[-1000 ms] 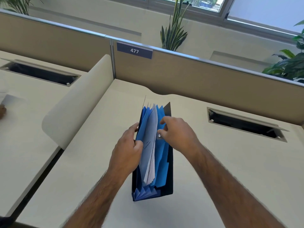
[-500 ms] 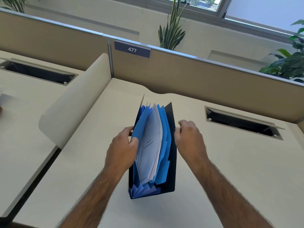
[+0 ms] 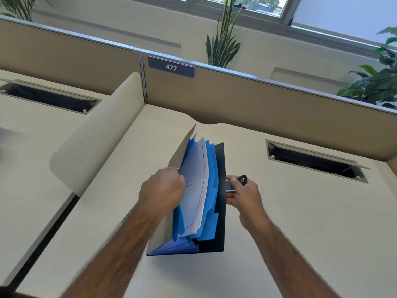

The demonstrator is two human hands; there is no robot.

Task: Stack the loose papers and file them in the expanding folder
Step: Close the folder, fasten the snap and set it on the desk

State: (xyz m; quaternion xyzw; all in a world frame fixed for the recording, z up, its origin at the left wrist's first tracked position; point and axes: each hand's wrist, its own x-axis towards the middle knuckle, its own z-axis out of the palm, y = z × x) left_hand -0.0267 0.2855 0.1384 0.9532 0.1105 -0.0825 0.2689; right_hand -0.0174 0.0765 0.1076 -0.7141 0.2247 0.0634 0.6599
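A blue expanding folder (image 3: 211, 190) with a black back cover stands on its edge on the cream desk (image 3: 300, 222), its pockets fanned out. A stack of white papers (image 3: 196, 186) sits in one of the front pockets, its top bowing over to the right. My left hand (image 3: 162, 190) grips the folder's left side at the front dividers. My right hand (image 3: 241, 192) is on the right of the back cover, fingers closed on its black strap with a snap button (image 3: 243, 180).
A curved cream divider (image 3: 94, 138) separates this desk from the one on the left. Tan partition panels with a "477" label (image 3: 171, 67) close off the back. A cable slot (image 3: 315, 161) lies open at the right. Plants stand behind the partition.
My right hand left the top of the papers, moved to the folder's right side and took hold of the snap strap. The folder's pockets have spread wider and its left cover has swung out.
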